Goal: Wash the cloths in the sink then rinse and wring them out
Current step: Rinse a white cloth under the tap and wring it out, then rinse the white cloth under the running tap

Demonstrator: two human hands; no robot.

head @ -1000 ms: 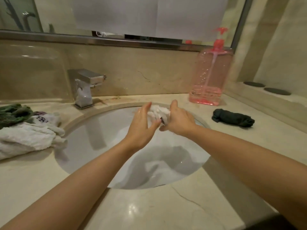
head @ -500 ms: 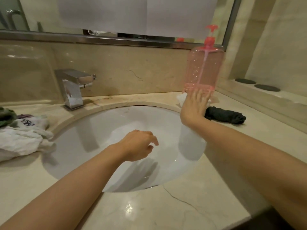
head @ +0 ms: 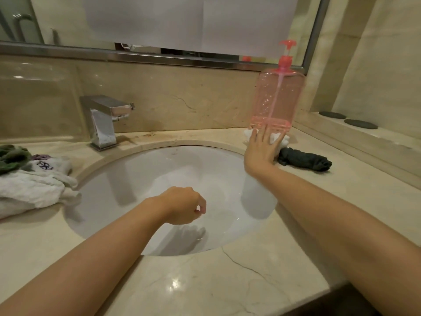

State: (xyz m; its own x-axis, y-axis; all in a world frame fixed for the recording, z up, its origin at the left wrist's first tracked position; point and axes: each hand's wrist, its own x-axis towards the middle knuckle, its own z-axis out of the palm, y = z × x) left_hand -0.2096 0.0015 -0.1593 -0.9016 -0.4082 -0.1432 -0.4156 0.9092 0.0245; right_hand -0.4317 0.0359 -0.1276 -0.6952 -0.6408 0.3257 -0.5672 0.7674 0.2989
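Observation:
My right hand point(head: 262, 149) lies with straight fingers on a small white cloth point(head: 276, 137) on the counter, in front of the pink soap bottle point(head: 279, 99). A twisted dark cloth point(head: 305, 159) lies just to the right of it. My left hand point(head: 184, 205) hangs over the white sink point(head: 141, 179) with loosely curled fingers and holds nothing. On the counter at the left sits a pile of cloths: a white towel point(head: 32, 190), a white cloth with a purple print point(head: 45, 165) and a green cloth point(head: 12, 156).
A chrome tap point(head: 102, 119) stands at the back left of the sink. A mirror runs above the marble backsplash. A raised ledge on the right carries two dark round pads point(head: 360, 123). The marble counter point(head: 205, 281) has a crack near the front.
Both hands held the white cloth over the sink a second ago. My right hand carried it to the counter by the soap bottle, and my left hand dropped lower over the basin.

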